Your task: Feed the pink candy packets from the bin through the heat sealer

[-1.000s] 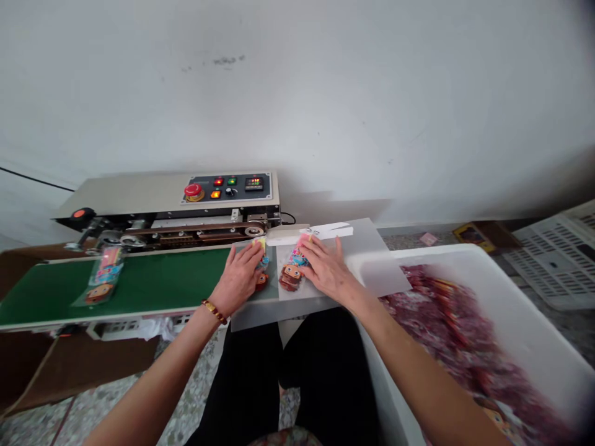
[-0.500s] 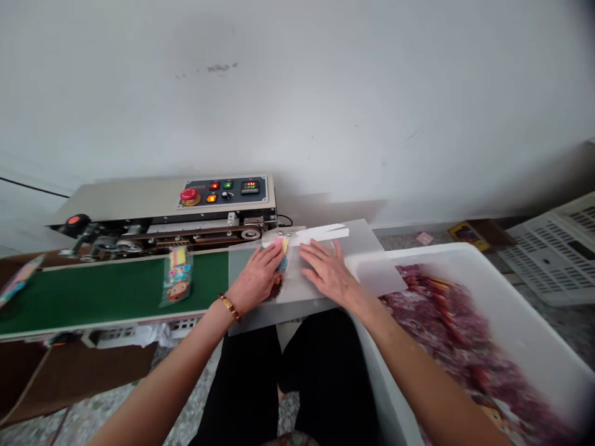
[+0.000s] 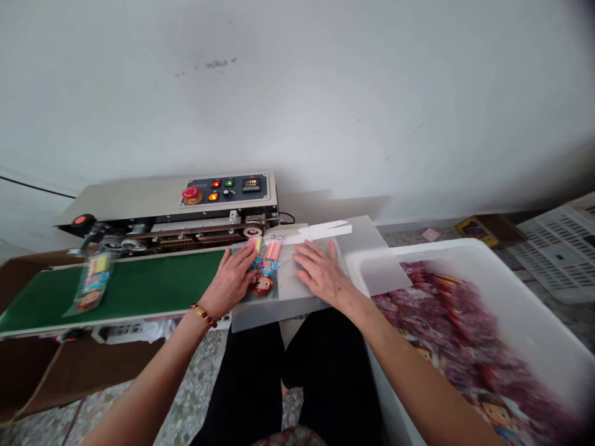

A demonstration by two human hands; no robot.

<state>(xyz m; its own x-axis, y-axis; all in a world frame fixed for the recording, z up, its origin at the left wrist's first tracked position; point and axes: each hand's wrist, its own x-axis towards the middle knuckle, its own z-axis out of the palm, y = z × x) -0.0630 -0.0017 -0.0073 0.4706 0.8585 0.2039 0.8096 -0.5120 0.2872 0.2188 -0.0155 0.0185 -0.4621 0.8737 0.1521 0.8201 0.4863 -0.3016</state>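
Note:
My left hand (image 3: 231, 277) lies flat with fingers stretched out over the right end of the green belt, covering part of a clear packet with a cartoon figure. Right of it, a printed packet (image 3: 268, 270) with pink and yellow strips and a cartoon face lies on the translucent sheet (image 3: 297, 303). My right hand (image 3: 323, 272) rests on the sheet, fingers spread, on what looks like the clear part of the bag. Behind the hands is a band sealing machine (image 3: 139, 195) with lit buttons. Another packet (image 3: 94, 282) sits on the green conveyor belt (image 3: 153, 282) at the left.
A large white tub (image 3: 469, 248) at right holds several reddish packets (image 3: 441, 310). White paper strips (image 3: 325, 230) lie behind my right hand. A slatted plastic crate (image 3: 558, 254) stands far right, and a cardboard box (image 3: 93, 371) is below the belt.
The packet on the belt has travelled left, and the one farther left is out of sight. My left hand has slid left with its packet, uncovering the printed packet between the hands.

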